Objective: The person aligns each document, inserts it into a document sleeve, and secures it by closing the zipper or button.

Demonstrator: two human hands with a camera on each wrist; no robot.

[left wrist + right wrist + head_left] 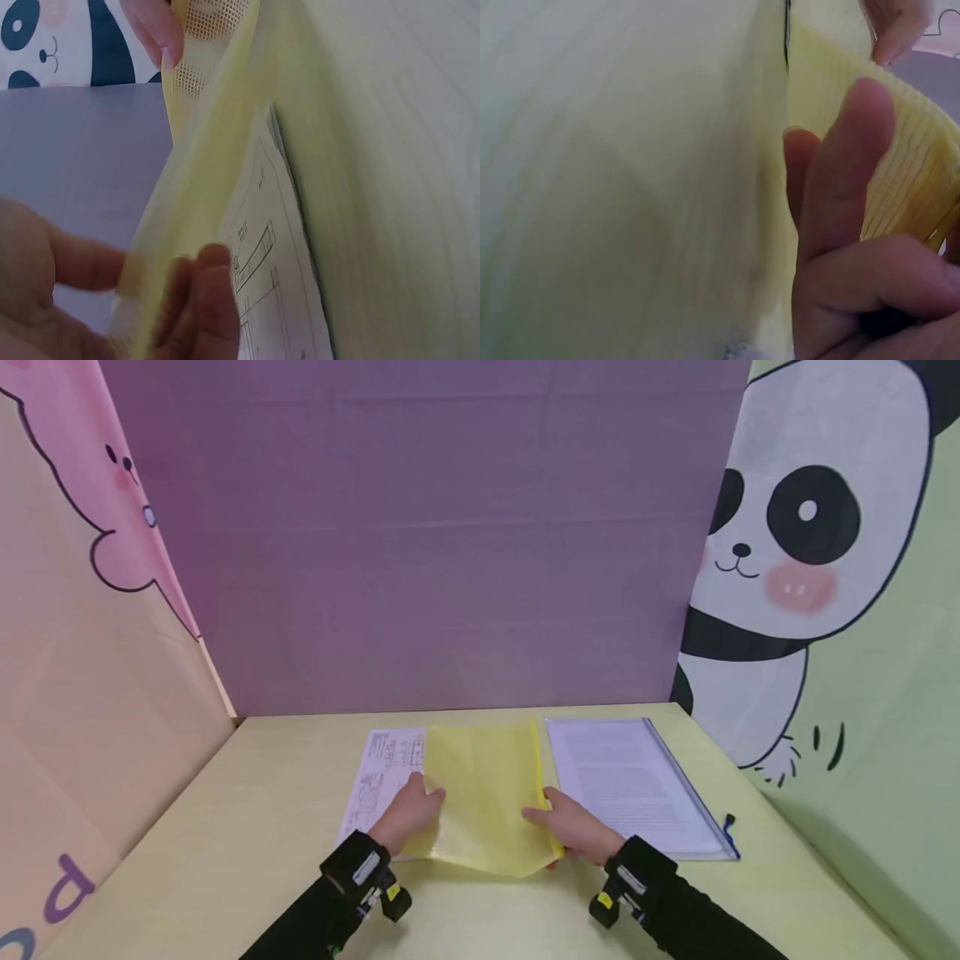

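Observation:
A translucent yellow document pouch (483, 793) with a mesh texture is held up over the table, tilted, between both hands. My left hand (412, 814) pinches its left edge, thumb on the front face and fingers behind. At the opposite side my right hand (573, 827) grips the brighter yellow edge near the lower corner. Sheets of paper (386, 768) printed with line drawings lie on the table at the left, partly covered by the pouch. In the left wrist view the stacked paper (274, 277) shows right beside the left fingertips.
A clear file folder (626, 785) with printed pages lies at the right, a dark blue cord (730, 831) at its lower right corner. The pale wooden table (277, 827) meets a purple back panel (450, 568). A panda-printed panel (795, 610) stands at the right.

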